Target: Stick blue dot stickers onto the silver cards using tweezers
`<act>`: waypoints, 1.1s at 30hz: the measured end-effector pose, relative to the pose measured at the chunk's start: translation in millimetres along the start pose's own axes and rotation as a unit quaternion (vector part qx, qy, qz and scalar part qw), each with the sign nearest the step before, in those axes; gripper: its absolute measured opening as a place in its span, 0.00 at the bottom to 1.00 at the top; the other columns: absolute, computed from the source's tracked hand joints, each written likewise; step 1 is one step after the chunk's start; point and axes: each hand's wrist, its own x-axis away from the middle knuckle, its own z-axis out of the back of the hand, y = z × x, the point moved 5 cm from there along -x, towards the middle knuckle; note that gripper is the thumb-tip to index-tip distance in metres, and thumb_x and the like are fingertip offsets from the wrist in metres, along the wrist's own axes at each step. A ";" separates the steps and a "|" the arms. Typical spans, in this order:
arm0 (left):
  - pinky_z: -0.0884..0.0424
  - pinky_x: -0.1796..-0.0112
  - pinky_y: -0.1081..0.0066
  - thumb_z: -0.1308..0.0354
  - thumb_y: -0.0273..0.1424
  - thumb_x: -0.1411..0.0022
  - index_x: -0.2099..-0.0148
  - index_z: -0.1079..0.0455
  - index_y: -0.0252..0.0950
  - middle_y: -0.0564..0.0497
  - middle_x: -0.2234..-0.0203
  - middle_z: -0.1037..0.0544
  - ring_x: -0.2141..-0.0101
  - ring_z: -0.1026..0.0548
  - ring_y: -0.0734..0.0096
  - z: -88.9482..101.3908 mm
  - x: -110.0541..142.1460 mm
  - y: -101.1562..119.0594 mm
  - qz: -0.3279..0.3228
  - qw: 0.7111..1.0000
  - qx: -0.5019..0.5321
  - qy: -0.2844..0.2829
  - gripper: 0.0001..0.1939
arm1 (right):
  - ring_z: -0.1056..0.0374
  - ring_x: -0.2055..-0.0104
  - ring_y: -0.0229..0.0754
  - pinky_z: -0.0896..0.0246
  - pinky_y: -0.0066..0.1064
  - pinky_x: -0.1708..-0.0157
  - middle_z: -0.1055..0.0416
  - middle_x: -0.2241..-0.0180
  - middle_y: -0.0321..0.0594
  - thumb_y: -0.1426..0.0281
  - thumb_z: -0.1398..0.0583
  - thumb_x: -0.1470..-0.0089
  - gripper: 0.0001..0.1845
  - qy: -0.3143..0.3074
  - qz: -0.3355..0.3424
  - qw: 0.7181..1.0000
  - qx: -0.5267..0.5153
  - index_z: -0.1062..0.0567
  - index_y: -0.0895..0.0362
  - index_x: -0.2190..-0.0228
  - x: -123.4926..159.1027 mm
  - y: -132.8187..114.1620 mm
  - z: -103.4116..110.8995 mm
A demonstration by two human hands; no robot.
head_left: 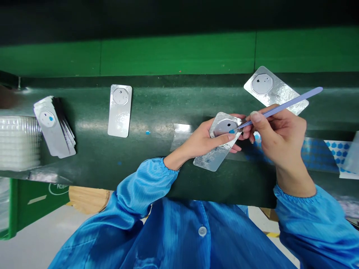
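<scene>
Sleeves [140, 186]: left hand [202, 140] grips foil [213, 160], right [277, 138] pinches stylus [297, 101]

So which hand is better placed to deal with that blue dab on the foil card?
Right, probably. The right hand holds the slim lilac tool, its tip at the blue dab, while the left hand is busy gripping the foil card.

Your left hand [203, 141] covers much of the foil card [213, 158], hiding part of its edge and underside. Your right hand [277, 140] hides part of the lavender tool [283, 106], whose tip is too small to tell against the blue dab [231, 131]. The stacked clear trays [19, 142] run off the left edge, the blue-patterned sheet [336, 157] off the right.
</scene>
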 end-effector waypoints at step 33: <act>0.23 0.35 0.56 0.28 0.50 0.25 0.22 0.30 0.42 0.43 0.47 0.11 0.41 0.15 0.52 -7.2 17.6 0.5 -0.172 0.979 -0.051 0.101 0.38 | 0.29 0.58 0.44 0.31 0.37 0.54 0.25 0.61 0.36 0.61 0.31 0.30 0.07 0.034 -0.015 0.997 -0.064 0.20 0.50 0.61 26.0 18.7 -50.3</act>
